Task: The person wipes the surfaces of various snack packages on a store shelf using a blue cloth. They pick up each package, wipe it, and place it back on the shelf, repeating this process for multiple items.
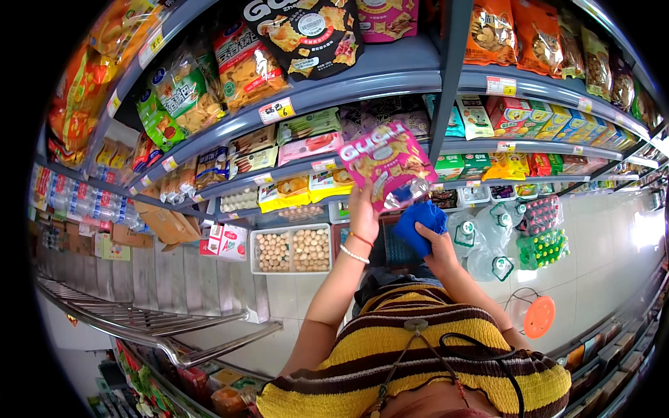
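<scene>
My left hand [362, 213] grips the lower left edge of a pink snack bag [389, 162], holding it up before the shelves. The bag's printed front faces me, and its lower right corner looks shiny and creased. Close by on the right, my right hand [438, 244] is closed around a bunched blue cloth [415, 227]. The cloth is just below the bag; I cannot tell whether they touch. On the shelf [387, 60] above stand a black snack bag [308, 39] and another pink snack bag [388, 18].
A white crate of eggs [291, 271] sits low ahead. Large water jugs [483, 240] and shrink-wrapped bottle packs [543, 248] stand on the floor at right, near an orange stool [539, 317]. Metal railings [172, 350] flank steps [172, 282] at left.
</scene>
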`<action>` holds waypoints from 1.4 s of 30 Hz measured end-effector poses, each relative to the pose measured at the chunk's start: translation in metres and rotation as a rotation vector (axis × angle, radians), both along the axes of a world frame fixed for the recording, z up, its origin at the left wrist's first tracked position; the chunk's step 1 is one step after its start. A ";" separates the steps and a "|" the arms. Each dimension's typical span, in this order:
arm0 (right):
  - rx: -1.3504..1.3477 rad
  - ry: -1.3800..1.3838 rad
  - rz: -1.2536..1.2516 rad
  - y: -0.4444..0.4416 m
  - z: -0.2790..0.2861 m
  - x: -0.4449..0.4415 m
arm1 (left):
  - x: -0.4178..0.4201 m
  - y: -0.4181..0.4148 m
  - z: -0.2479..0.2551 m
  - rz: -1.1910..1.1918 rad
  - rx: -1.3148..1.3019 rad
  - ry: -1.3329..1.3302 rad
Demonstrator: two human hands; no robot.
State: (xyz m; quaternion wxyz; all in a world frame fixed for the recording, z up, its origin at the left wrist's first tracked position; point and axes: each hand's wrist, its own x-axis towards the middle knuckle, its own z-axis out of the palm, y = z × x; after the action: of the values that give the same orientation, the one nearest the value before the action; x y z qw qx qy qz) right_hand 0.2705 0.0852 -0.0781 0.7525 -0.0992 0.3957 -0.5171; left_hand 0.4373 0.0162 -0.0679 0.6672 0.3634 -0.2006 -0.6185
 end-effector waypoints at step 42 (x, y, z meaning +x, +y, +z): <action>-0.020 0.088 -0.115 0.021 -0.004 -0.065 | 0.064 -0.203 0.213 0.379 -1.132 -2.414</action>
State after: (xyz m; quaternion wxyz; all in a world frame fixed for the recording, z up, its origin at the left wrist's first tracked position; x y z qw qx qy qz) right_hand 0.2057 0.1062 -0.0821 0.7024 -0.1062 0.4281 -0.5587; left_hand 0.5011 -0.1864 0.1454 0.2068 0.3756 -0.8313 0.3538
